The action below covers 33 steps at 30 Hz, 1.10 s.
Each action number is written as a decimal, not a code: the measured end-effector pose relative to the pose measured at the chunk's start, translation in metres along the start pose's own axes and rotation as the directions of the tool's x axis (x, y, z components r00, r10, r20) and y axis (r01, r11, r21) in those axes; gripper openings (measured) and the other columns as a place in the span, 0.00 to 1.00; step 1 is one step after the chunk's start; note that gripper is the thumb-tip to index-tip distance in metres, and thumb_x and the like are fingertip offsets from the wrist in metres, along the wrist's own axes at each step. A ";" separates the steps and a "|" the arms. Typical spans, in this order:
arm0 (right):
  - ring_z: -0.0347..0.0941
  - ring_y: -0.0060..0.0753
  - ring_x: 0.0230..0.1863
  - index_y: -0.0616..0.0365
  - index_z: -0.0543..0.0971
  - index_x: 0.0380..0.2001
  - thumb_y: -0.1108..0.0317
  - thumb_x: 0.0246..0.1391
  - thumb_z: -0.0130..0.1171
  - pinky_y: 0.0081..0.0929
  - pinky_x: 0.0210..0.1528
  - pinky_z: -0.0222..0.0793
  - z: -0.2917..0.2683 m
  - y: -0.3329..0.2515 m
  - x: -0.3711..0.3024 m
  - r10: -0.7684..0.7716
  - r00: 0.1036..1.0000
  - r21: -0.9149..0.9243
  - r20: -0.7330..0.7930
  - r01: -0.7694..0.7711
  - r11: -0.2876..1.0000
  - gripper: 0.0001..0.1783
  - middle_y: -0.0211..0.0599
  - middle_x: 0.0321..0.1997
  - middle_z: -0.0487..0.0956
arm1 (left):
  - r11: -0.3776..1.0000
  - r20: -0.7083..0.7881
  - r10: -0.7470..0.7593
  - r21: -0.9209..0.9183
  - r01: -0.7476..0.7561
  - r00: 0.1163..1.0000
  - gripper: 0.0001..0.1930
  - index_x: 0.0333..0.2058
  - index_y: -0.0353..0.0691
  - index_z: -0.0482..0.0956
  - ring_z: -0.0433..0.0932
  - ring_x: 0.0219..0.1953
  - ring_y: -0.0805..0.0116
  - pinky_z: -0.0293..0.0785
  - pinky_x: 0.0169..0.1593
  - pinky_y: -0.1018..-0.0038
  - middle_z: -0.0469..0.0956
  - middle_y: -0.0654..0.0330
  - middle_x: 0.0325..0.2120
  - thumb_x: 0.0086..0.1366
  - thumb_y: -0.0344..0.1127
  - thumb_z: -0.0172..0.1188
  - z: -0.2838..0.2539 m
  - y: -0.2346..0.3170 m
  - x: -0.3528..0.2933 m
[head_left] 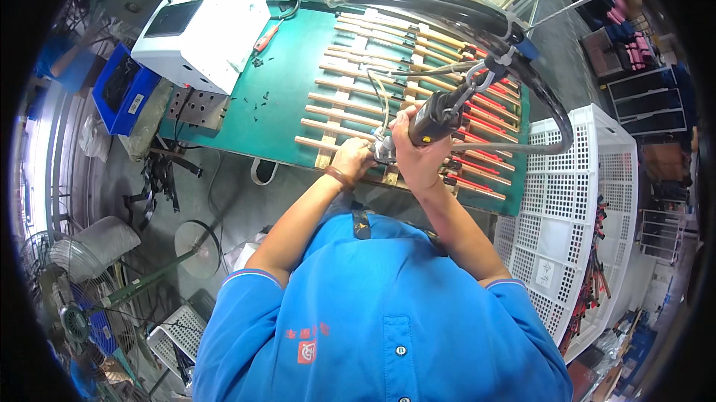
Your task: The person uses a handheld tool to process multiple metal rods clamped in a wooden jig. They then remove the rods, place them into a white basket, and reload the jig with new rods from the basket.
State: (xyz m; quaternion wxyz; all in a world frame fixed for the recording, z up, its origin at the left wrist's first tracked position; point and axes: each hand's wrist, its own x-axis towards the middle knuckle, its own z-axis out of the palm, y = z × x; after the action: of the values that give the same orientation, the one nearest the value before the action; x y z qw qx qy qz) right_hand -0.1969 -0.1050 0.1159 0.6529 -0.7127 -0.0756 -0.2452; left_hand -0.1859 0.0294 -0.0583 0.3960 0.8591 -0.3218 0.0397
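Note:
My right hand (416,159) is wrapped round a black power screwdriver (434,118), which hangs by a metal hook from an overhead cable. The tool's metal head (383,150) points down and left toward my left hand (352,157). That hand is closed at the near end of a wooden rack, its fingers right beside the tool's head; what they pinch is hidden. Across the rack lie several slim wooden sticks (347,110) in rows, with black fittings in the middle and red parts (488,120) at their right ends.
A green-topped workbench (246,115) carries a white machine (209,29), a red-handled screwdriver (265,38) and scattered black screws (261,98). A blue bin (123,92) stands left. White perforated crates (556,201) border the bench's right side. A fan (78,312) stands lower left.

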 end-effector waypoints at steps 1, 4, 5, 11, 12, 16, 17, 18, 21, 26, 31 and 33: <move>0.72 0.22 0.30 0.64 0.66 0.43 0.86 0.50 0.54 0.22 0.34 0.72 0.000 -0.001 0.002 0.004 1.000 -0.012 0.010 -0.004 1.000 0.16 0.34 0.32 0.73 | 0.998 -0.123 0.065 0.001 -0.065 0.990 0.10 0.25 0.41 0.81 0.73 0.39 0.55 0.70 0.45 0.62 0.75 0.57 0.31 0.43 0.34 0.70 0.001 0.003 0.001; 0.72 0.22 0.30 0.65 0.67 0.43 0.85 0.50 0.54 0.21 0.33 0.72 0.003 -0.008 0.004 0.016 0.999 0.073 -0.035 -0.014 0.997 0.16 0.35 0.32 0.74 | 1.000 -0.067 0.023 -0.020 -0.024 0.997 0.10 0.25 0.41 0.79 0.73 0.37 0.55 0.70 0.44 0.62 0.75 0.57 0.30 0.42 0.33 0.70 -0.005 0.007 0.002; 0.73 0.21 0.30 0.65 0.67 0.43 0.85 0.50 0.54 0.20 0.31 0.72 0.002 -0.003 0.006 -0.038 0.998 0.026 -0.046 0.039 0.999 0.17 0.33 0.31 0.74 | 1.000 -0.036 -0.001 -0.011 0.001 0.999 0.10 0.26 0.41 0.79 0.73 0.38 0.55 0.70 0.44 0.63 0.75 0.58 0.30 0.42 0.33 0.70 -0.007 0.009 0.004; 0.75 0.23 0.27 0.66 0.70 0.42 0.79 0.51 0.56 0.19 0.29 0.73 -0.008 -0.054 0.065 -0.030 0.985 0.121 -0.168 0.051 0.991 0.13 0.34 0.27 0.76 | 0.991 -0.044 0.109 -0.073 -0.112 0.993 0.12 0.29 0.43 0.78 0.74 0.37 0.57 0.70 0.44 0.64 0.76 0.61 0.29 0.43 0.31 0.69 -0.008 0.001 0.004; 0.76 0.23 0.27 0.67 0.70 0.43 0.80 0.51 0.56 0.19 0.28 0.73 -0.009 -0.080 0.075 0.020 0.981 0.150 -0.195 0.010 0.989 0.15 0.34 0.27 0.76 | 0.994 -0.009 0.074 -0.081 -0.074 0.997 0.14 0.31 0.42 0.78 0.75 0.38 0.57 0.71 0.44 0.64 0.77 0.61 0.31 0.43 0.28 0.68 -0.008 0.000 0.003; 0.76 0.24 0.28 0.69 0.69 0.44 0.79 0.50 0.57 0.19 0.28 0.74 -0.032 -0.096 0.093 0.000 0.991 0.032 -0.137 0.004 0.999 0.17 0.38 0.31 0.78 | 0.990 0.024 0.123 -0.068 -0.121 0.992 0.13 0.32 0.42 0.78 0.75 0.38 0.56 0.71 0.45 0.64 0.78 0.61 0.32 0.44 0.27 0.67 -0.013 -0.002 0.003; 0.76 0.25 0.28 0.70 0.68 0.45 0.79 0.50 0.57 0.19 0.28 0.75 -0.037 -0.096 0.093 0.000 0.996 -0.017 -0.091 -0.002 1.000 0.18 0.39 0.32 0.78 | 0.989 0.035 0.137 -0.060 -0.134 0.990 0.13 0.32 0.42 0.78 0.76 0.38 0.56 0.71 0.44 0.64 0.78 0.61 0.32 0.45 0.27 0.67 -0.014 -0.002 0.003; 0.77 0.25 0.28 0.71 0.68 0.46 0.79 0.50 0.56 0.19 0.28 0.75 -0.037 -0.095 0.092 0.012 0.993 0.009 -0.121 -0.011 1.000 0.18 0.39 0.32 0.78 | 0.990 0.022 0.123 -0.068 -0.121 0.992 0.13 0.32 0.42 0.77 0.76 0.38 0.56 0.72 0.44 0.64 0.78 0.61 0.32 0.45 0.27 0.67 -0.014 -0.002 0.004; 0.77 0.26 0.28 0.72 0.67 0.48 0.79 0.50 0.55 0.20 0.29 0.75 -0.039 -0.092 0.081 0.045 0.974 0.083 -0.221 -0.027 0.996 0.21 0.41 0.34 0.79 | 0.993 -0.010 0.089 -0.083 -0.089 0.996 0.11 0.30 0.44 0.77 0.75 0.37 0.56 0.72 0.42 0.64 0.77 0.60 0.31 0.45 0.28 0.65 -0.012 0.001 0.004; 0.77 0.24 0.28 0.71 0.68 0.47 0.80 0.50 0.55 0.20 0.29 0.75 -0.029 -0.088 0.066 0.059 0.964 0.051 -0.257 -0.047 0.998 0.20 0.40 0.33 0.79 | 0.992 0.021 0.097 -0.082 -0.095 0.995 0.10 0.31 0.42 0.77 0.77 0.33 0.54 0.74 0.37 0.63 0.76 0.57 0.29 0.47 0.28 0.65 -0.014 0.005 0.008; 0.75 0.23 0.28 0.66 0.71 0.41 0.81 0.50 0.53 0.20 0.29 0.74 -0.008 -0.073 0.052 0.047 0.945 0.107 -0.324 -0.013 0.994 0.13 0.39 0.33 0.76 | 0.999 0.119 0.031 -0.025 -0.029 0.992 0.10 0.31 0.48 0.77 0.78 0.30 0.57 0.74 0.33 0.63 0.76 0.63 0.29 0.49 0.34 0.67 -0.013 0.001 0.009; 0.74 0.23 0.28 0.63 0.71 0.37 0.81 0.50 0.53 0.20 0.29 0.73 -0.001 -0.068 0.048 0.074 0.936 0.136 -0.344 -0.028 0.990 0.09 0.36 0.31 0.75 | 0.995 0.127 0.024 -0.096 -0.012 0.992 0.10 0.31 0.49 0.77 0.78 0.30 0.57 0.75 0.33 0.63 0.76 0.64 0.29 0.50 0.35 0.67 -0.014 -0.002 0.009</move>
State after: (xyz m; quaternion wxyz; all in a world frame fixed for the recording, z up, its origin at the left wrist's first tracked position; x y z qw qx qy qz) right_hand -0.1847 -0.1064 0.1980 0.7068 -0.6161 0.0439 -0.3448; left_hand -0.1748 0.0352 -0.0470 0.4145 0.8373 -0.3556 -0.0272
